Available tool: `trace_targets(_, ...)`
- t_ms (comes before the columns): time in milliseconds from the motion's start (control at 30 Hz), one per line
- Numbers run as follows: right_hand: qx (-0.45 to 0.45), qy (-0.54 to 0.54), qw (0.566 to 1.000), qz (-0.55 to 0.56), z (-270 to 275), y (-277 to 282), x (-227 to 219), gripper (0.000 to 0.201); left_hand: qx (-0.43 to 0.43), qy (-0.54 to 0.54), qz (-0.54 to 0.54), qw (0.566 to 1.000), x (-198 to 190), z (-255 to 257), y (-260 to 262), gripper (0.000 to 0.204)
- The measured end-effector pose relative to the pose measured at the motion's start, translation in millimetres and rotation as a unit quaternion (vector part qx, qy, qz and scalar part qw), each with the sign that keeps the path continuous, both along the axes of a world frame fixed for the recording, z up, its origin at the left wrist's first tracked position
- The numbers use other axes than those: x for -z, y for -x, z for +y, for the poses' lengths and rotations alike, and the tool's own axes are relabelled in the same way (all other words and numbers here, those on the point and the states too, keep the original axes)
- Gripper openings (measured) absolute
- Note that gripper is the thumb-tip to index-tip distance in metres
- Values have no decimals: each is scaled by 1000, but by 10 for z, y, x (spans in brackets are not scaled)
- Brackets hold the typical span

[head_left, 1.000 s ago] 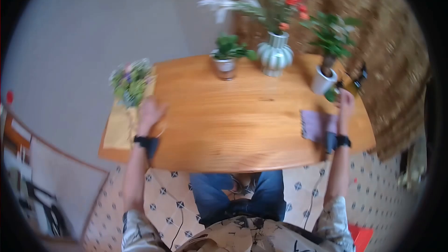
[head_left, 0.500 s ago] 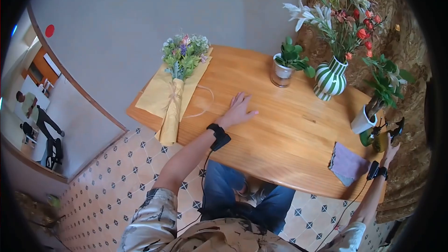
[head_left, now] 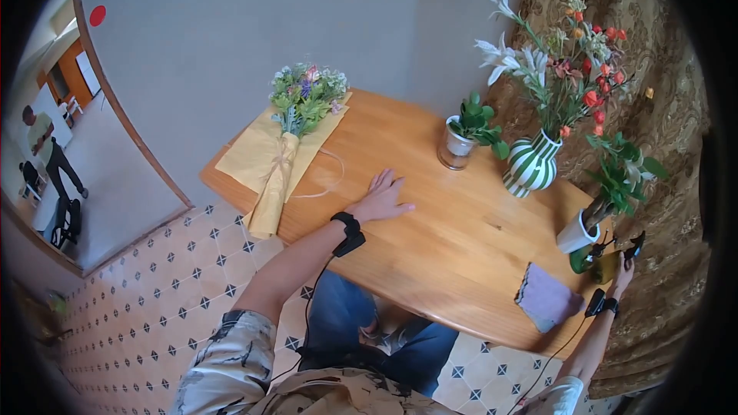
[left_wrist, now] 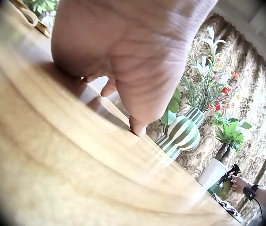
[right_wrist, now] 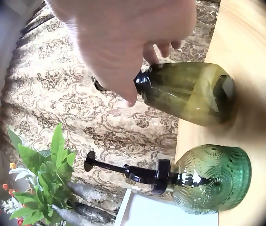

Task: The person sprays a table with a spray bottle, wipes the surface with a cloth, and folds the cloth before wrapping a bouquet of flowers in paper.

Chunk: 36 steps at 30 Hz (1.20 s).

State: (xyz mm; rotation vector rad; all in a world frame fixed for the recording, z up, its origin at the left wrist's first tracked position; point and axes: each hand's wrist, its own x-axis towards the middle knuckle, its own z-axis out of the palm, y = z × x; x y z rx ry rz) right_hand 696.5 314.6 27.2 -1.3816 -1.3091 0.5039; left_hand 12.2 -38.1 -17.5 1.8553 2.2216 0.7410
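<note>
At the table's right end, my right hand (right_wrist: pixel 123 42) grips an olive-tinted glass spray bottle (right_wrist: pixel 185 92) around its black neck, with the thumb on the near side and the fingers behind. The bottle stands upright on the wood. Beside it is a green glass mister (right_wrist: pixel 213 179) with a black pump top. My left hand (head_left: pixel 382 201) rests on the wooden table (head_left: pixel 430 238), fingers spread and holding nothing. A lilac cloth (head_left: pixel 547 300) lies close to the right wrist.
A wrapped bouquet (head_left: pixel 280 169) lies on yellow paper (head_left: pixel 250 157) at the left. Toward the back and right stand a small potted plant (head_left: pixel 459 142), a green-striped vase (head_left: pixel 532 165) of flowers and a white-potted plant (head_left: pixel 578 234). A patterned curtain (head_left: pixel 669 184) hangs behind.
My right hand has reached from beside the white pot to the spray bottle and taken its neck. The left hand has moved from the paper's edge to mid-table. The head view has turned.
</note>
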Motion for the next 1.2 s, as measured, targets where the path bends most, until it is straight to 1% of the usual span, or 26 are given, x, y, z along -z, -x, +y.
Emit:
trace_targets(67,8,8,1000,4,-62,15,-27,71,-4,0,1,1000,14,-6,14,85)
trace_targets(133,40,2,998,-41,-84,60,-81,68,-8,4,2,1000,5,-10,2,86)
trace_targets(167,3,-18,1000,-22,-99,86,-95,65,-8,1,-1,1000,0,-7,5,86)
trace_targets(267,-8,-25,999,-21,-30,35,-76,65,-2,29,-31,999,-19,-18,0,89)
trace_targets(300,1,-5,998,-63,-80,42,-142,62,-7,28,-20,999,-23,-28,-8,88)
trace_targets(333,0,-6,998,-63,-121,90,-163,62,-13,26,-9,1000,-28,-34,-13,88)
trace_targets(400,40,2,998,-51,-108,127,-176,58,-16,31,-14,999,-45,-36,-18,88)
trace_targets(533,18,8,999,-31,-81,83,-167,58,-12,40,-20,999,-55,-48,-18,90)
trace_targets(600,91,-7,986,-137,-148,61,-229,58,-11,44,-23,999,-61,-54,-13,90)
trace_targets(633,108,-38,985,-128,-187,65,-254,58,-10,45,-28,999,-67,-51,-15,90)
trace_targets(667,109,-37,985,-129,-253,44,-286,58,-9,45,-28,999,-71,-47,-18,90)
trace_targets(700,151,-55,980,-117,-401,68,-381,59,-8,47,-22,999,-69,-40,-18,90)
trace_targets(733,192,-74,973,-104,-406,-10,-418,60,-7,48,-17,999,-73,-31,-13,90)
trace_targets(767,160,-87,980,-75,-438,-131,-489,61,-7,46,-17,999,-75,-26,-12,90)
trace_targets(867,236,-176,954,-48,-903,-57,-780,60,-10,47,-16,999,-84,-50,-25,90)
trace_targets(933,247,-166,955,-6,-1395,203,-1080,53,-3,45,-25,999,-92,-53,-28,89)
trace_targets(967,102,-239,965,38,-1532,263,-1113,38,-1,45,-28,999,-89,-50,-25,89)
trace_targets(1000,103,-240,965,35,-1663,358,-1128,38,1,43,-25,999,-86,-46,-20,89)
trace_targets(1067,5,-181,975,129,-1967,654,-1192,28,4,39,-26,999,-65,-40,-23,88)
trace_targets(1100,19,-176,976,123,-2178,1034,-1296,27,2,39,-19,999,-50,-31,-20,89)
trace_targets(1133,13,-186,975,119,-2152,1150,-1215,29,-1,39,-11,999,-40,-27,-14,89)
trace_targets(1200,-60,-144,969,192,-2225,1560,-1109,30,-8,37,-10,999,-17,-11,-17,89)
